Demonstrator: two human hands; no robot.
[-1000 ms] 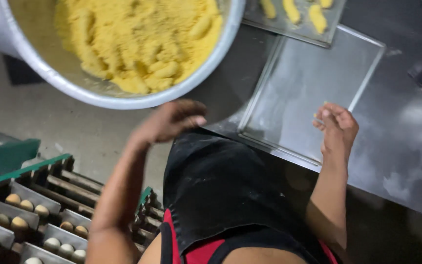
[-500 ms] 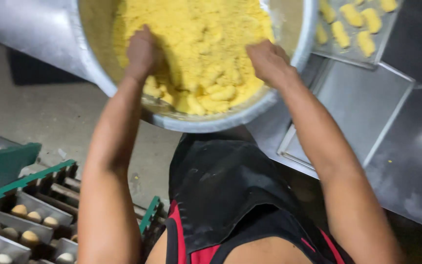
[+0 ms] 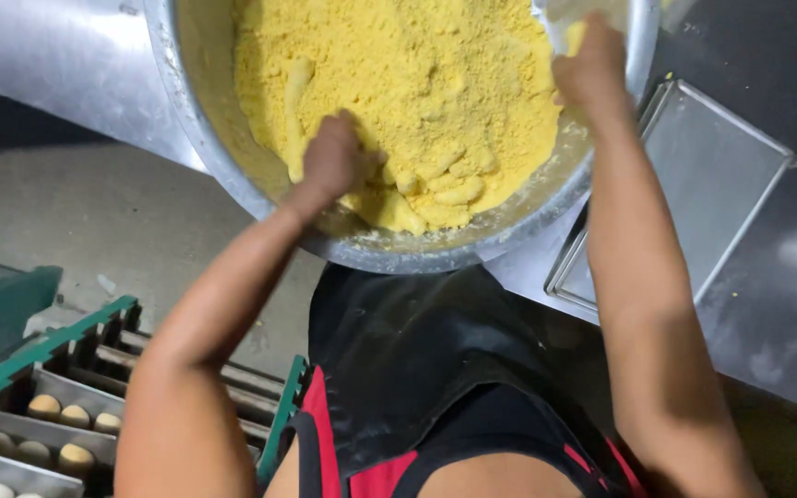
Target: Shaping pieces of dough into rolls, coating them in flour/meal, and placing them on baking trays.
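Big metal bowl [image 3: 232,175] fills top of frame, heaped with yellow crumb mix [image 3: 417,83]. Empty steel tray [image 3: 694,194] right of bowl on dark table [image 3: 777,304]. Green rack [image 3: 39,350] with pale dough balls lower left. Left hand [image 3: 336,159] curled shut, dug into crumb near bowl's near edge, gripping coated piece. Right hand [image 3: 592,69] half closed at far right rim, grasp unclear. Versus half second back: left hand lower in bowl, right hand shifted further right.

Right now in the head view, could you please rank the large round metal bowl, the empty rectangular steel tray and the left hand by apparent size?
1. Large round metal bowl
2. Empty rectangular steel tray
3. Left hand, though it sits nearer the camera.
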